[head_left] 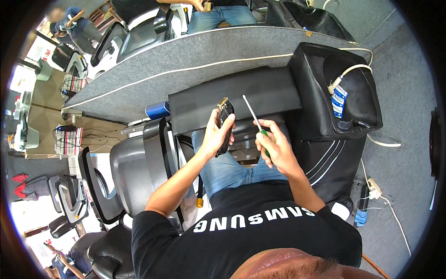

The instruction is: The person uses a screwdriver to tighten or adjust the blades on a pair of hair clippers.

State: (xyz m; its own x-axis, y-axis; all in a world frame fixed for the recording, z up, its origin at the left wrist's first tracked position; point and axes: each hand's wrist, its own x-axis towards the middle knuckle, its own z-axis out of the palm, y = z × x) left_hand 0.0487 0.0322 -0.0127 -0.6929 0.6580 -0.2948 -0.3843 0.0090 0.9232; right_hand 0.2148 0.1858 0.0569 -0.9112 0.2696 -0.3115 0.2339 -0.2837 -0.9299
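Note:
My left hand [215, 135] is wrapped around a black hair clipper [225, 128], whose gold-coloured blade end points up and away from me. In my right hand [278, 147] is a screwdriver [253, 113] with a green handle; its thin metal shaft slants up and to the left. The screwdriver's tip is a short way right of the clipper and does not touch it. Both hands are above my lap, just before a black padded bench [237, 95].
Blue sachets [339, 102] and a white cable plug lie on a black padded seat [302, 69] at right. A blue cylindrical object [158, 110] is beside the bench. Black salon chairs [130, 165] stand at left. Behind the bench, a mirror [223, 16] shows reflections.

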